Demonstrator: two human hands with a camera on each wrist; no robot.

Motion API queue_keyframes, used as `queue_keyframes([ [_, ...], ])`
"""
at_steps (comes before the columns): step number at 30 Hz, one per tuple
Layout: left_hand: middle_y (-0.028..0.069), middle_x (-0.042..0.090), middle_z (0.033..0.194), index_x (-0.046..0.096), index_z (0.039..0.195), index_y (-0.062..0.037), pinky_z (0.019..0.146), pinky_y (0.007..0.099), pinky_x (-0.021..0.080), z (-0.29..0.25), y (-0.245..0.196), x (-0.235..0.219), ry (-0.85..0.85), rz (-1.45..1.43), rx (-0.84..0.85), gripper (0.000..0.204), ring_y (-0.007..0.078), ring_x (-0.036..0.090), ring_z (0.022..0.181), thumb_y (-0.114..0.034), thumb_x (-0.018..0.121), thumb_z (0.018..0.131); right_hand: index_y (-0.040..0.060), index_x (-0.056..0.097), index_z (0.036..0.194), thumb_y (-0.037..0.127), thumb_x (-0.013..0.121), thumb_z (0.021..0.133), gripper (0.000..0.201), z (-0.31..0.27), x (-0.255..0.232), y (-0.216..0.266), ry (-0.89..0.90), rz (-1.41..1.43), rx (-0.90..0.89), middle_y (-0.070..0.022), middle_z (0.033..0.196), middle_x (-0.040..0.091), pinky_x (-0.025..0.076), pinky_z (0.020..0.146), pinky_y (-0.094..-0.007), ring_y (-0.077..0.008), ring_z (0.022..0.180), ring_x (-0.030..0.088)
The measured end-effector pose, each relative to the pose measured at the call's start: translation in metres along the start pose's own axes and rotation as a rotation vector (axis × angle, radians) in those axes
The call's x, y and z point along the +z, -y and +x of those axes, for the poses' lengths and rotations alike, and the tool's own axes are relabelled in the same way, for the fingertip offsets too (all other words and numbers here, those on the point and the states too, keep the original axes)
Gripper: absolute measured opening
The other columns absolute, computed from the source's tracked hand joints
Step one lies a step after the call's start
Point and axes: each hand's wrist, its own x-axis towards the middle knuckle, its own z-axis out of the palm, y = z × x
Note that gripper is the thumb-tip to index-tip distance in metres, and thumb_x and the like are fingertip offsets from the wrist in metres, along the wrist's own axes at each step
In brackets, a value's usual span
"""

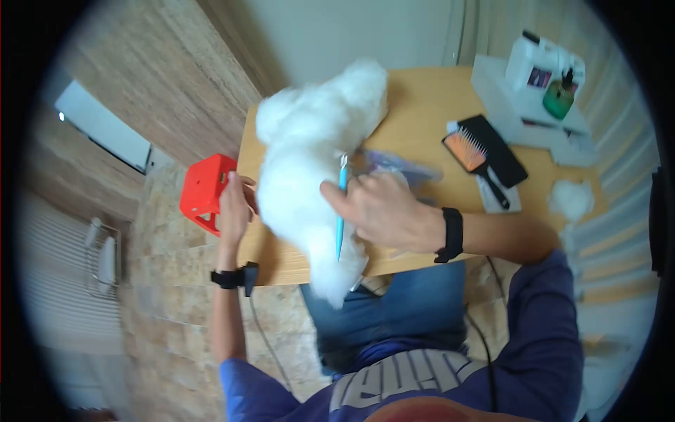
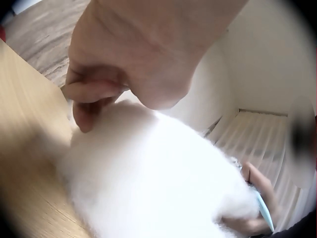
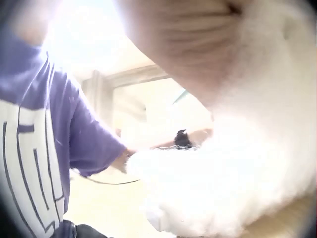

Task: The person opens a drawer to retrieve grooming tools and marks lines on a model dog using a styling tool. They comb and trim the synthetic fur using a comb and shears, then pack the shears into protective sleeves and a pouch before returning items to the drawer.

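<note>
Near frame centre, a white fluffy bundle (image 1: pixel 292 179) lay on the table (image 1: pixel 430 95); right hand (image 1: pixel 387 209) gripped a blue tool (image 1: pixel 340 226); left hand (image 1: pixel 235 205), centre-left, was beside the bundle, grip indeterminable

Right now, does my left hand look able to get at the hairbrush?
Probably not easily. The large white fluffy mass lies between the left hand and the hairbrush, and the right hand, holding the blue tool, seems to crowd the way too.
</note>
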Motion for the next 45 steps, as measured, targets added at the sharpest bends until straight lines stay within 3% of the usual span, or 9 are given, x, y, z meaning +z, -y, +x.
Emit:
queue_keyframes([
  [7,0.0075,0.065,0.094,0.06,0.102,-0.0033,0.076,0.0312,0.05,0.062,0.028,-0.01,-0.277,-0.953,0.038,0.067,0.0186,0.064,0.087,-0.063,0.029,0.108,0.0062,0.047,0.095,0.0,0.071,0.062,0.042,-0.003,-0.066,-0.085,-0.116,0.434,0.126,-0.0113,0.068,0.052,0.047,0.058,-0.0358,-0.0301,0.061,0.059],
  [15,0.0118,0.055,0.143,0.047,0.146,-0.0019,0.106,0.041,0.038,0.104,0.049,0.046,-0.16,-0.762,0.148,0.071,0.0223,0.054,0.128,-0.06,0.042,0.105,0.0071,0.048,0.093,0.005,0.072,0.069,0.034,-0.019,-0.05,-0.19,-0.372,0.813,0.238,0.0012,0.081,0.053,0.045,0.068,-0.0288,-0.0102,0.078,0.052],
  [18,0.0129,0.055,0.144,0.048,0.145,-0.0027,0.107,0.0405,0.039,0.122,0.043,0.051,-0.144,-0.356,0.356,0.059,0.0232,0.053,0.129,-0.048,0.045,0.107,0.0069,0.049,0.096,0.005,0.072,0.072,0.033,-0.047,-0.045,-0.226,-0.327,0.866,0.302,0.0007,0.083,0.054,0.045,0.07,-0.0289,-0.0104,0.08,0.053],
  [21,0.0145,0.052,0.148,0.044,0.147,0.0004,0.113,0.0393,0.037,0.143,0.066,0.037,0.395,0.115,0.351,0.053,0.026,0.048,0.135,-0.035,0.047,0.107,0.0068,0.05,0.098,0.005,0.071,0.074,0.032,-0.103,-0.029,-0.241,-0.268,0.92,0.418,0.0003,0.086,0.056,0.046,0.072,-0.029,-0.0106,0.082,0.054],
  [24,0.0161,0.055,0.148,0.053,0.142,0.0036,0.118,0.0413,0.035,0.171,0.163,0.077,-0.189,0.181,0.519,0.044,0.0277,0.049,0.137,-0.012,0.056,0.1,0.0067,0.051,0.101,0.005,0.071,0.076,0.032,-0.097,0.004,-0.244,-0.238,0.956,0.522,-0.0002,0.088,0.057,0.047,0.074,-0.029,-0.0108,0.084,0.055],
  [27,0.0179,0.05,0.149,0.048,0.143,0.0057,0.117,0.0397,0.035,0.131,0.078,0.094,0.15,-0.624,0.529,0.057,0.0304,0.045,0.139,-0.03,0.06,0.1,0.0066,0.051,0.103,0.005,0.07,0.079,0.031,0.013,0.048,-0.291,-0.201,0.995,0.607,-0.0007,0.091,0.058,0.047,0.076,-0.0291,-0.011,0.086,0.056],
  [30,0.018,0.058,0.14,0.053,0.138,0.0058,0.113,0.0408,0.04,0.096,0.022,0.069,0.317,0.032,0.537,0.061,0.031,0.054,0.132,-0.026,0.072,0.09,0.0065,0.052,0.106,0.005,0.069,0.081,0.03,-0.004,0.069,-0.303,-0.17,1.041,0.69,-0.0012,0.093,0.059,0.048,0.078,-0.0292,-0.0112,0.089,0.057],
  [36,0.0184,0.066,0.127,0.058,0.13,0.006,0.107,0.0401,0.045,0.1,0.029,0.076,0.066,0.016,0.491,0.053,0.0305,0.061,0.122,-0.016,0.074,0.084,0.0063,0.054,0.111,0.006,0.068,0.085,0.03,-0.079,0.126,-0.357,-0.108,1.26,0.851,-0.0021,0.098,0.062,0.049,0.081,-0.0293,-0.0115,0.093,0.059],
  [45,0.0176,0.07,0.119,0.062,0.123,0.0089,0.101,0.0402,0.048,0.121,0.015,0.091,-0.003,-0.103,0.494,0.039,0.0283,0.066,0.112,-0.017,0.068,0.095,0.0031,0.058,0.099,0.023,0.059,0.105,0.021,-0.052,-0.016,-0.309,-0.477,0.792,0.851,-0.0072,0.085,0.07,0.053,0.074,-0.0247,-0.0133,0.075,0.065],
])
